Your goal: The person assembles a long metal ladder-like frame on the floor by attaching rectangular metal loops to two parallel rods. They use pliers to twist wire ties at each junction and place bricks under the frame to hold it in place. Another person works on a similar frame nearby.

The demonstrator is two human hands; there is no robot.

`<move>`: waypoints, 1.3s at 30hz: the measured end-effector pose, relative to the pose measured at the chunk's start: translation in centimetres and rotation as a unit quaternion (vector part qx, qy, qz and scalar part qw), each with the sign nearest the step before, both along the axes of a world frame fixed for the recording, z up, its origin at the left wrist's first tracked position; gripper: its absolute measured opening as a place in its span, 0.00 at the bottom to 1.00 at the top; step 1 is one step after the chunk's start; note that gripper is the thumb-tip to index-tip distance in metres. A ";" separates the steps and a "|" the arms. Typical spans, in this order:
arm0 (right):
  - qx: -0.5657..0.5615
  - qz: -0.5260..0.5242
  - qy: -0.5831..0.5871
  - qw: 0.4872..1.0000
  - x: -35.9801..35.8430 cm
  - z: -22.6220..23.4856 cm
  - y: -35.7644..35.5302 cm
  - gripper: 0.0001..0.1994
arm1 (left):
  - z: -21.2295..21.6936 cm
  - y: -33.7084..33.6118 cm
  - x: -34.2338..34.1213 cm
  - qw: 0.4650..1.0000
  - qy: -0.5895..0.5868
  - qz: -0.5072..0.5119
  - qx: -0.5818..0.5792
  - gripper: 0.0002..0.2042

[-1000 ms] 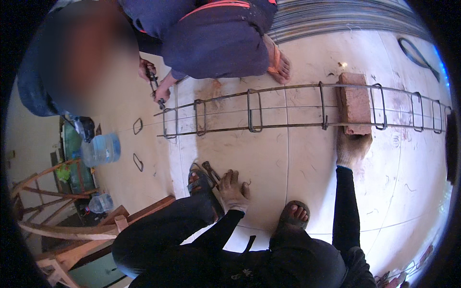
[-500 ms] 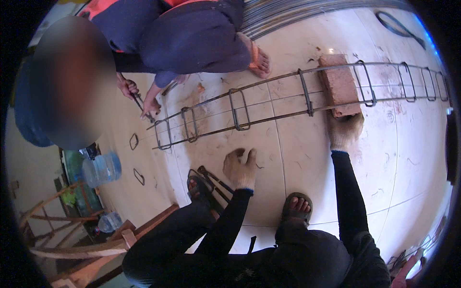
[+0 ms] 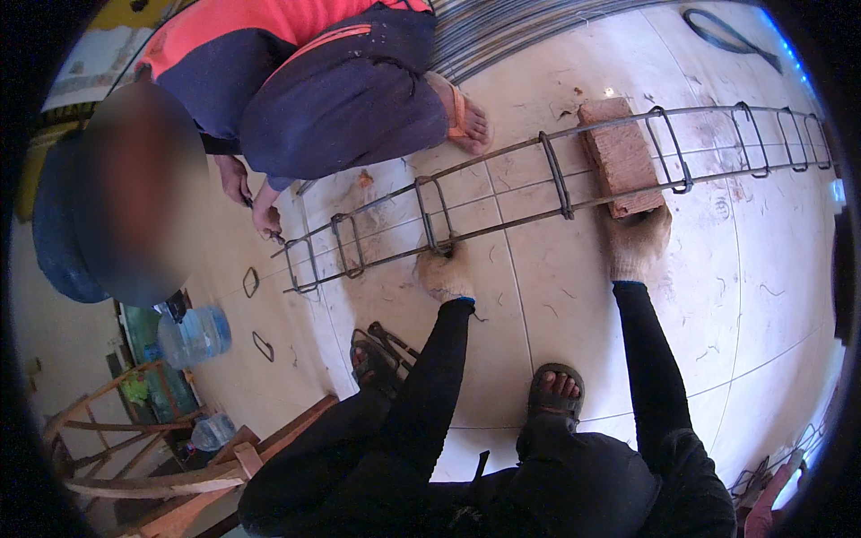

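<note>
A long rebar cage (image 3: 502, 224), two thin steel bars joined by several rectangular stirrups, runs from left to far right above the floor. My left hand (image 3: 444, 273), in a soiled knit glove, is closed at the nearer bar beside a stirrup (image 3: 436, 215); its fingertips are partly hidden. The reddish brick (image 3: 621, 160) lies crosswise at the cage, the bars passing over it. My gloved right hand (image 3: 640, 244) grips its near end, fingers tucked mostly out of sight beneath.
At the left a co-worker squats, hands (image 3: 260, 211) with a tool at the cage's end. Two loose stirrups (image 3: 263, 346) lie on the tiles. A long-handled tool (image 3: 395, 339) rests by my left foot. Steel rods (image 3: 520, 36) are stacked behind; a wooden frame (image 3: 152, 484) stands lower left.
My left hand has gone from open above the floor up to the nearer bar and closed there. My right hand stays at the brick. The co-worker's head and hands have shifted slightly.
</note>
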State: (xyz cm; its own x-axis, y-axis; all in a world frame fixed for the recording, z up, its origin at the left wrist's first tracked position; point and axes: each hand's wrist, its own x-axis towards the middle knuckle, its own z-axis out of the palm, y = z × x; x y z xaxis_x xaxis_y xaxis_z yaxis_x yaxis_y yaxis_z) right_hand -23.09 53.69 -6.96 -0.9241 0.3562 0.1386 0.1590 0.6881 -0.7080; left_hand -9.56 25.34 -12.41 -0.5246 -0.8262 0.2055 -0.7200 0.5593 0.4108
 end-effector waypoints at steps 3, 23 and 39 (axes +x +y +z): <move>0.010 0.006 -0.009 1.000 -0.2 -0.5 0.1 0.45 | -0.2 0.1 0.1 1.000 -0.011 -0.002 -0.017 0.24; -0.064 0.084 -0.021 0.994 -0.4 0.6 -0.2 0.28 | 2.5 0.0 -0.8 0.996 -0.010 -0.058 -0.071 0.21; -0.168 0.086 0.024 0.982 -0.7 -4.6 0.1 0.22 | 0.0 -1.0 0.0 0.998 -0.035 -0.018 -0.046 0.26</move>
State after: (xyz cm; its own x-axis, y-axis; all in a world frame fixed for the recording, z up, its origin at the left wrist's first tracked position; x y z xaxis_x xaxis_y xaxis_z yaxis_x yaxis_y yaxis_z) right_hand -23.83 53.77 -11.53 -0.9699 0.2284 0.0845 0.0220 0.4277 -0.9037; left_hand -9.60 24.37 -12.44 -0.5692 -0.7859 0.2418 -0.7240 0.6184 0.3055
